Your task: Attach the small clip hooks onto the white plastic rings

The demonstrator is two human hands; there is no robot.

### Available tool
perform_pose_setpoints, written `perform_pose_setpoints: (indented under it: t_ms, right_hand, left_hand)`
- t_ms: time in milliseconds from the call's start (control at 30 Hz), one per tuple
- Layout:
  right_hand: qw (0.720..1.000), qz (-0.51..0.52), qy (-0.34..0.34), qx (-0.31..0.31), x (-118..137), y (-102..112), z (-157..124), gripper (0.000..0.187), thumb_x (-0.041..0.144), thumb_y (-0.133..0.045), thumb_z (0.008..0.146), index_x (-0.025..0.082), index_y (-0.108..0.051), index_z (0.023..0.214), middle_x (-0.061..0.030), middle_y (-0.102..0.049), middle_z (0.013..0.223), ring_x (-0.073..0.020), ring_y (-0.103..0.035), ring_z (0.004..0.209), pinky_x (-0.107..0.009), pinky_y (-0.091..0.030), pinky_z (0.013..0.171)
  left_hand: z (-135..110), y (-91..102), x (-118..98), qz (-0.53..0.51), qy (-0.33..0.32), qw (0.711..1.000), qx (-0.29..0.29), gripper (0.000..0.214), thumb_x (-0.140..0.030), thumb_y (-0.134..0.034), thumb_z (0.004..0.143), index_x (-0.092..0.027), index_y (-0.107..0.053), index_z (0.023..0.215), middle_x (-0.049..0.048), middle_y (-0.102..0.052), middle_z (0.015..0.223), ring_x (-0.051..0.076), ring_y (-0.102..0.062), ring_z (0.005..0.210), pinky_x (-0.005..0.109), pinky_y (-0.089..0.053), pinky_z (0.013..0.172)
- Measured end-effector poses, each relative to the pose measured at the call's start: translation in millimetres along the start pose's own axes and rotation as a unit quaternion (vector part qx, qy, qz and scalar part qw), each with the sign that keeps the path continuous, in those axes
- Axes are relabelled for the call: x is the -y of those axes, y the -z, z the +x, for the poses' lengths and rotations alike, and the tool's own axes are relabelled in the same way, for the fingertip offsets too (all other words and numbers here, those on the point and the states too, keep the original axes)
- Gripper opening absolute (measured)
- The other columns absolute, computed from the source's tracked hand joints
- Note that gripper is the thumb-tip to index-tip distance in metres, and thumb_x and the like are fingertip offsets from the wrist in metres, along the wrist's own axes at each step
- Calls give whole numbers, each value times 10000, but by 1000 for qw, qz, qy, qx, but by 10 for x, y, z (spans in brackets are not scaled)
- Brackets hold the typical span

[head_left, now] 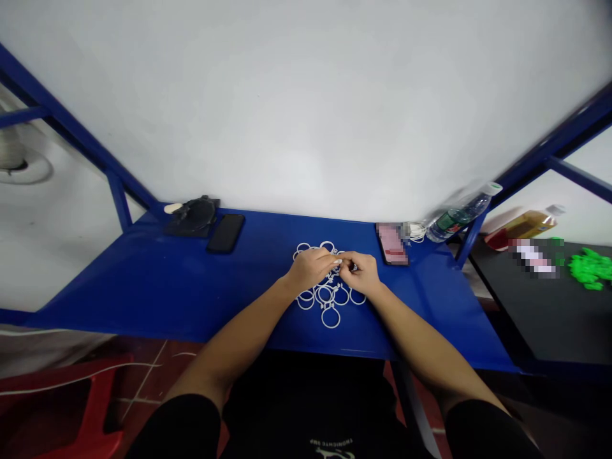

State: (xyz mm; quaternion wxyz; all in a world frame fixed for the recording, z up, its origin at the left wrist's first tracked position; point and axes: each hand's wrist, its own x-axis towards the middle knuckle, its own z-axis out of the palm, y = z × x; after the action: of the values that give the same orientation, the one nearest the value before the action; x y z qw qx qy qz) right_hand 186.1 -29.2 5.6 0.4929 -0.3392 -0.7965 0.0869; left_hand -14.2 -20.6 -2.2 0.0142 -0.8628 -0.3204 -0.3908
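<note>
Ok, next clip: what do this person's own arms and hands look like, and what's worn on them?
Both the left hand and the right hand are ungloved, and the forearms are uncovered, with no watch, bracelet or cable visible. Short, plain black sleeves cover the upper arms, matching a black shirt with a pale print.

The rings (326, 302) are white, the tabletop (172, 280) plain blue. One smartphone (226, 233) is black; the other phone's screen (392, 241) is pink. The T-shirt (310, 395) is black with pale print, the bottle label (449, 221) green and red.
</note>
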Motion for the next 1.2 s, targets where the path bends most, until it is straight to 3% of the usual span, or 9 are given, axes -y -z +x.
perform_pose_setpoints:
  t_ms: [167,367,633,967,1100,1200]
  right_hand:
    - [998,12,-65,7,-105,-1,2,169,142,-565,808,220,-714,799,23,-677,604,-123,-596,490,-236,-480,517]
    - [998,12,-50,43,-145,-3,-3,184,185,-562,885,227,-732,943,16,-694,656,-128,-610,528,-240,-493,543]
    - [993,23,-84,75,-193,12,15,147,293,-604,965,230,-734,988,-2,-716,713,-143,-632,574,-259,-515,575]
    - [993,10,-98,66,-217,-16,-25,189,326,-580,1010,235,-709,1114,6,-709,737,-145,-636,586,-266,-514,578]
    - [994,-9,-104,34,-240,-2,1,261,356,-598,1012,240,-680,1232,-28,-744,848,-181,-688,708,-319,-579,692]
    - [995,-36,-78,48,-283,7,38,356,399,-631,1003,237,-661,1318,-107,-762,1144,-269,-712,1046,-458,-593,942]
  left_hand:
    - [2,11,-18,0,4,1000,-5,292,-347,-510,1080,-208,-758,1016,49,-725,877,158,-681,800,288,-516,726]
    - [-10,28,32,-9,49,999,-21,249,-345,-552,1055,-220,-768,1058,57,-719,973,147,-691,852,264,-538,747]
    - [-12,35,56,-34,40,998,-14,249,-316,-543,1062,-199,-759,1105,59,-711,993,143,-692,862,257,-546,747]
    - [-10,9,96,-41,59,997,-20,259,-339,-548,1057,-219,-765,1133,67,-693,1003,157,-677,902,282,-565,806]
    - [-22,-32,187,-14,101,994,-47,233,-369,-608,1027,-219,-784,1051,76,-667,1014,189,-650,957,335,-560,877]
    - [-49,-72,304,19,150,986,-64,194,-351,-670,982,-205,-796,1000,107,-664,1118,239,-631,1044,415,-540,962]
